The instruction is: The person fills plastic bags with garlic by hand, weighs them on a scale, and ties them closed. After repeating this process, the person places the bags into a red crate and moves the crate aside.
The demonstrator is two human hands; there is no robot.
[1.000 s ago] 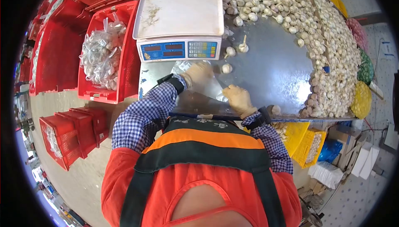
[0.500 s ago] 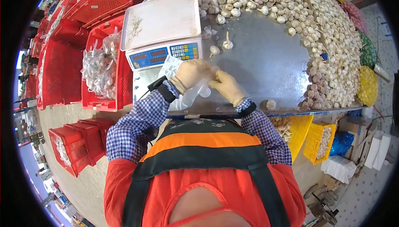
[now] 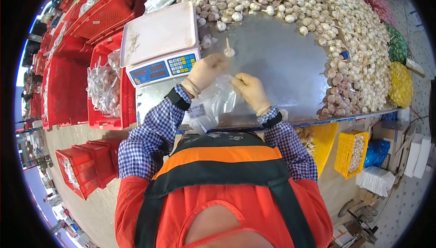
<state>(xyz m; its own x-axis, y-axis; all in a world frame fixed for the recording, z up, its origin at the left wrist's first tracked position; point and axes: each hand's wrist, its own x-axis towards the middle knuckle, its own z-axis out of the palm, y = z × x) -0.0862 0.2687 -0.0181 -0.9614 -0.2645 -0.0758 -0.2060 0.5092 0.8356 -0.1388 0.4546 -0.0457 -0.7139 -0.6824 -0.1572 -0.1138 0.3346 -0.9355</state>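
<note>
My left hand (image 3: 205, 71), in a pale glove, is stretched out beside the scale's keypad, its fingertips smeared by motion. What they touch, if anything, cannot be made out. Pinched in the fingers of my right hand (image 3: 252, 92), also gloved, is the upper edge of a clear plastic bag (image 3: 227, 97). The bag hangs toward the table's front edge and carries a printed white label (image 3: 197, 110). A single garlic bulb (image 3: 229, 52) with a long stem sits just beyond my left fingertips. Part of another bulb (image 3: 284, 113) shows behind my right wrist.
The scale (image 3: 159, 39) stands left on the metal table (image 3: 290, 66). A large heap of garlic (image 3: 363, 61) covers the back and right. Red crates (image 3: 129, 107) with bagged garlic (image 3: 104, 86) are at left. Yellow crates (image 3: 350, 152) stand below the table's right edge.
My hands have moved apart, my left toward the scale and the loose garlic. The bag is spread wider and its label now shows. One bulb near the scale is now hidden. The view shifted slightly.
</note>
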